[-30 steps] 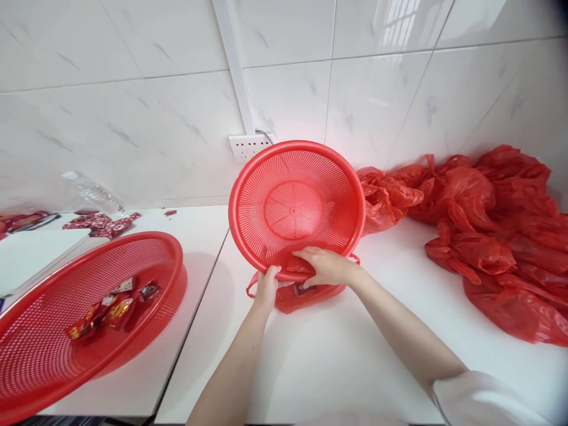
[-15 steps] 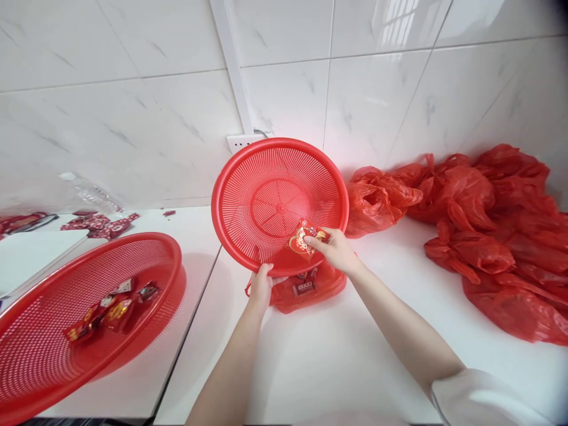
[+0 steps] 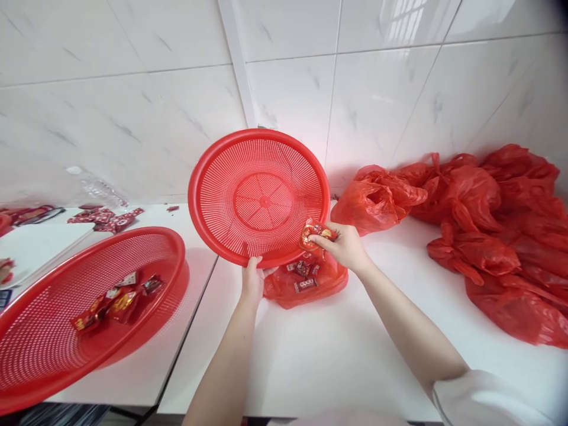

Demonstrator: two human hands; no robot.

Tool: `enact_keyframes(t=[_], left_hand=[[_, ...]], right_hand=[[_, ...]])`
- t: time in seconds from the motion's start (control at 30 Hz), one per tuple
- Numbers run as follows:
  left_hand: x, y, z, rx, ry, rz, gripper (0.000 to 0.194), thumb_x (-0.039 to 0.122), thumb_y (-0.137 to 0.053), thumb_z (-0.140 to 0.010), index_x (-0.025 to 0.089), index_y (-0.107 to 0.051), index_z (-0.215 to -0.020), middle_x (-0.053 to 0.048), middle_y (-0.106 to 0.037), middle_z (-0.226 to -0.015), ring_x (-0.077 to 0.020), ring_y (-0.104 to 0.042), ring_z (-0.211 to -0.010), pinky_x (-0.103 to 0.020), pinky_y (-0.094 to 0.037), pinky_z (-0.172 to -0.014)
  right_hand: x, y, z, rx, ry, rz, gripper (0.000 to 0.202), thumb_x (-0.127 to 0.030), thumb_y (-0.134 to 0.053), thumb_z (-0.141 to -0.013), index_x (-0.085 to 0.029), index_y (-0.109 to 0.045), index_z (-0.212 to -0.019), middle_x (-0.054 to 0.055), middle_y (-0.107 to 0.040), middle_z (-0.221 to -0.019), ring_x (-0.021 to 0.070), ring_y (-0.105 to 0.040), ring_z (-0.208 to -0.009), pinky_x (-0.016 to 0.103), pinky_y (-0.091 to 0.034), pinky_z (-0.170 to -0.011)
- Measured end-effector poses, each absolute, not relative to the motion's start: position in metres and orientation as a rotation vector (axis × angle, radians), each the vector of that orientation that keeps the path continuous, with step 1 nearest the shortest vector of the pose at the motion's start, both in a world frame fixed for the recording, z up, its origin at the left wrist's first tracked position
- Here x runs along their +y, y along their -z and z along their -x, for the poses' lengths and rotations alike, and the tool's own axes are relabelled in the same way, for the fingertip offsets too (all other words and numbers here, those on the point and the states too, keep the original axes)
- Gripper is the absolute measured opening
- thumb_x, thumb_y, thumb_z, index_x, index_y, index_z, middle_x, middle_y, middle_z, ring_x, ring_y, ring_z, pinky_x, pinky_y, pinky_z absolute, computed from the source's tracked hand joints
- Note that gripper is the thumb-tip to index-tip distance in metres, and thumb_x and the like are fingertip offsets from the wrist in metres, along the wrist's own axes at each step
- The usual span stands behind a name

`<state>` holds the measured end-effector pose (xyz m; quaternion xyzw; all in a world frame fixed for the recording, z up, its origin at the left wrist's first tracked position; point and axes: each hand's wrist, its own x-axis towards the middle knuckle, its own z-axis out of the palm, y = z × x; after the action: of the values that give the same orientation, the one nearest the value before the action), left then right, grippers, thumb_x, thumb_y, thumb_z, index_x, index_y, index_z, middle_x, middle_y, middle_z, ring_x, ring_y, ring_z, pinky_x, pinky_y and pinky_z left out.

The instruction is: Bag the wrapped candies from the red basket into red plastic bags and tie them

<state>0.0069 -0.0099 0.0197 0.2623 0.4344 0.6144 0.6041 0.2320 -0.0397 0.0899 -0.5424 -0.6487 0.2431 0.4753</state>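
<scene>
My left hand (image 3: 254, 280) is closed on the near rim of a round red plastic basket (image 3: 265, 201), which is tilted up toward me with nothing inside. Between the thumb and fingers of my right hand (image 3: 348, 245) is a red and gold snack packet (image 3: 316, 233), beside the basket's lower right rim. Just below it, a red plastic bag (image 3: 288, 296) lies on the white table, its mouth open. Several small dark red wrapped snacks (image 3: 305, 277) show in the bag.
On the left stands a larger red basket (image 3: 171, 260) with several wrapped packets (image 3: 122, 302). Filled red plastic bags (image 3: 474, 201) are piled along the right. Behind the left basket lie red wrappers (image 3: 118, 221) and a clear plastic bottle (image 3: 102, 190) by the tiled wall.
The held basket has moved left and slightly up, uncovering more of the bag beneath. My right hand has drawn the packet out past the basket's rim, over the bag.
</scene>
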Motion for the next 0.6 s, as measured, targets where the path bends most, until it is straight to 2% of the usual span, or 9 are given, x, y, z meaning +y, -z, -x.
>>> enact_keyframes(t=[0.1,0.2,0.3,0.4,0.53,0.6], left_hand=[[-0.008,-0.023,-0.004,1.011,-1.458,-0.572,0.028,0.022,-0.058,-0.065,0.019,-0.058,-0.093,-0.007,-0.064,-0.100,-0.0201,-0.063,-0.088,-0.034,-0.057,-0.070],[-0.008,-0.025,-0.003,1.012,-1.472,-0.565,0.023,0.022,-0.059,-0.065,0.018,-0.059,-0.087,-0.007,-0.064,-0.097,-0.0193,-0.062,-0.084,-0.031,-0.057,-0.064],[-0.008,-0.024,-0.002,1.010,-1.490,-0.533,0.020,0.022,-0.059,-0.065,0.018,-0.059,-0.084,-0.007,-0.064,-0.095,-0.0193,-0.062,-0.083,-0.028,-0.056,-0.060],[-0.006,-0.019,-0.001,0.995,-1.508,-0.520,0.019,0.022,-0.060,-0.065,0.018,-0.059,-0.084,-0.006,-0.063,-0.093,-0.0188,-0.062,-0.082,-0.029,-0.056,-0.062],[-0.005,-0.016,0.000,0.971,-1.518,-0.511,0.017,0.023,-0.061,-0.065,0.018,-0.056,-0.081,-0.004,-0.062,-0.087,-0.0179,-0.062,-0.078,-0.030,-0.057,-0.062],[-0.005,-0.016,0.000,0.963,-1.499,-0.510,0.015,0.024,-0.061,-0.065,0.018,-0.055,-0.078,-0.004,-0.062,-0.083,-0.0177,-0.062,-0.076,-0.031,-0.058,-0.063]], right_hand=[[-0.039,-0.091,-0.238,-1.685,-0.705,1.361,0.038,-0.050,-0.063,-0.079,-0.015,-0.057,-0.064,-0.005,-0.041,-0.055,0.0082,-0.035,-0.053,0.021,-0.029,-0.050],[-0.037,-0.090,-0.243,-1.800,-0.818,1.407,0.028,-0.044,-0.070,-0.073,-0.016,-0.066,-0.079,-0.005,-0.052,-0.060,0.0096,-0.044,-0.055,0.022,-0.034,-0.052],[-0.035,-0.085,-0.244,-1.894,-0.922,1.396,0.032,-0.036,-0.073,-0.068,-0.019,-0.069,-0.095,-0.003,-0.064,-0.072,0.0120,-0.054,-0.062,0.023,-0.042,-0.060],[-0.033,-0.078,-0.238,-2.007,-1.012,1.304,0.037,-0.034,-0.072,-0.071,-0.024,-0.069,-0.106,-0.002,-0.069,-0.085,0.0154,-0.062,-0.075,0.026,-0.048,-0.071],[-0.030,-0.067,-0.228,-2.177,-1.120,1.280,0.027,-0.035,-0.067,-0.077,-0.020,-0.073,-0.098,0.001,-0.070,-0.079,0.0193,-0.065,-0.074,0.029,-0.051,-0.068],[-0.029,-0.062,-0.224,-2.215,-1.159,1.289,0.030,-0.033,-0.068,-0.076,-0.020,-0.072,-0.103,0.002,-0.072,-0.086,0.0199,-0.067,-0.075,0.029,-0.052,-0.068]])
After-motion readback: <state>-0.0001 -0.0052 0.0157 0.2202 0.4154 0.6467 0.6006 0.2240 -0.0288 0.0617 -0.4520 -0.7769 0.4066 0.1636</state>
